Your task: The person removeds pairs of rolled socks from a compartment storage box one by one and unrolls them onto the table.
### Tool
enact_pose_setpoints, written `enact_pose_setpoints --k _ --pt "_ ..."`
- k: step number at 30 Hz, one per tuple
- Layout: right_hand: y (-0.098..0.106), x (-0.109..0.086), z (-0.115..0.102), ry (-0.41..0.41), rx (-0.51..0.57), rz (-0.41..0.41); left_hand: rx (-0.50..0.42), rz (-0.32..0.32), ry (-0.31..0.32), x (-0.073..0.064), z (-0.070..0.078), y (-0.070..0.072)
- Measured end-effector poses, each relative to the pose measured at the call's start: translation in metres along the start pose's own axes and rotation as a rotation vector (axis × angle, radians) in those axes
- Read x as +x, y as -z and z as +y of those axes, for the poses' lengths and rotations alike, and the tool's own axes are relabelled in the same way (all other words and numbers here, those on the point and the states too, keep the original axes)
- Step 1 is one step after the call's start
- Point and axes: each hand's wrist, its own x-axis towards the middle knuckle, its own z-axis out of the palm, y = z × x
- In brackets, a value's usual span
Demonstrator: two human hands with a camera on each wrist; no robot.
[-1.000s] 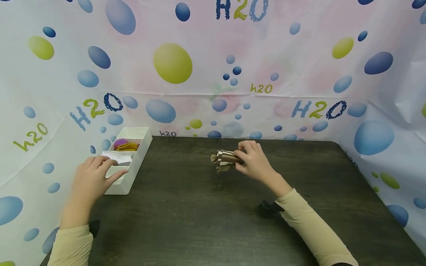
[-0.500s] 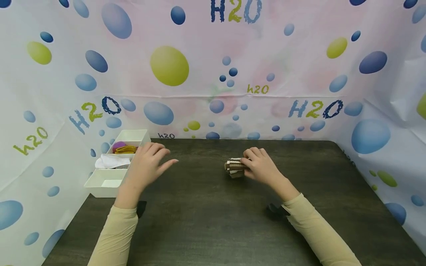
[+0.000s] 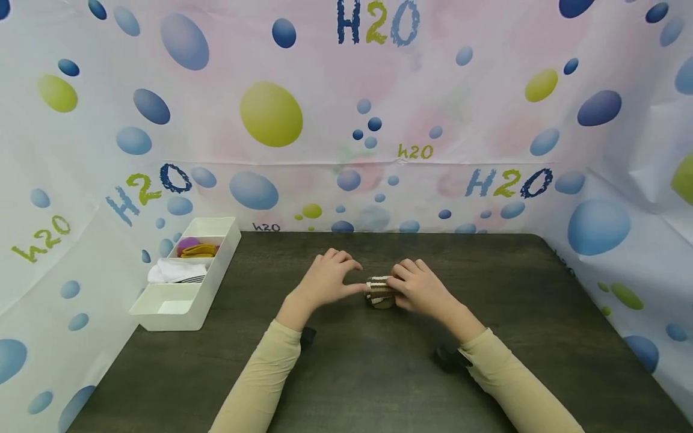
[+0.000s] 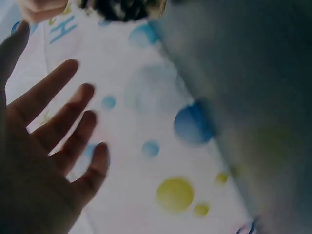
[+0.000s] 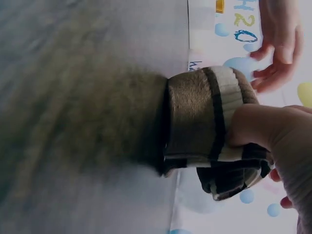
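My right hand (image 3: 422, 290) pinches a folded striped sock (image 3: 379, 293) in brown, cream and black, held just over the dark table (image 3: 357, 373). In the right wrist view the thumb presses across the stripes of the sock (image 5: 195, 112), whose folded layers show at the lower end. From the left, my left hand (image 3: 326, 281) comes in with thumb and fingers spread around a gap, the thumb tip right at the sock's left end. The left wrist view shows the left hand's fingers (image 4: 63, 122) apart and holding nothing, with the sock (image 4: 126, 9) cut off at the top edge.
A white divided box (image 3: 216, 294) stands at the table's left edge. Its compartments hold a folded white cloth item (image 3: 175, 270) with dark stripes, and mustard (image 3: 199, 250) and purple (image 3: 187, 243) folded items. A bubble-print sheet (image 3: 325, 72) covers the walls behind.
My left hand has moved right from over the white box to beside the sock. My right hand has brought the sock slightly right and nearer, still gripping it.
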Motion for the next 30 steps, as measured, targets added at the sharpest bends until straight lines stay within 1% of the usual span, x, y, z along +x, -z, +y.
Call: enact_pose_setpoints --k 2,4,6,9,12,14,16,19,20,22,25,27,30 --pt "0.000 -0.004 -0.002 0.004 0.015 -0.010 -0.064 -0.122 0.034 0.007 0.004 -0.011" --pt "0.001 -0.007 -0.003 0.006 0.033 -0.019 -0.111 -0.213 0.049 0.014 0.007 -0.021" --pt "0.002 -0.010 -0.004 0.004 0.053 -0.038 -0.123 -0.268 0.058 0.019 0.009 -0.030" --pt "0.004 -0.012 -0.004 0.000 0.069 -0.072 -0.122 -0.299 0.067 0.024 0.012 -0.036" --pt "0.008 -0.014 -0.003 -0.002 0.099 -0.118 -0.130 -0.312 0.079 0.025 0.016 -0.039" --pt "0.010 -0.015 -0.002 -0.017 0.154 -0.145 -0.133 -0.319 0.083 0.024 0.020 -0.040" --pt "0.014 -0.015 0.000 -0.051 0.236 -0.166 -0.131 -0.320 0.084 0.024 0.023 -0.041" --pt "0.019 -0.014 0.003 -0.124 0.342 -0.173 -0.098 -0.311 0.080 0.023 0.028 -0.043" --pt "0.021 -0.014 0.004 -0.150 0.362 -0.174 -0.083 -0.307 0.078 0.023 0.030 -0.044" --pt "0.022 -0.015 0.007 -0.193 0.370 -0.181 -0.053 -0.295 0.070 0.022 0.033 -0.045" --pt "0.024 -0.018 0.011 -0.256 0.364 -0.221 -0.002 -0.266 0.038 0.021 0.038 -0.046" --pt "0.025 -0.019 0.013 -0.296 0.376 -0.267 0.023 -0.231 0.005 0.020 0.041 -0.045" --pt "0.025 -0.021 0.016 -0.348 0.431 -0.345 0.072 -0.165 -0.057 0.019 0.045 -0.045"
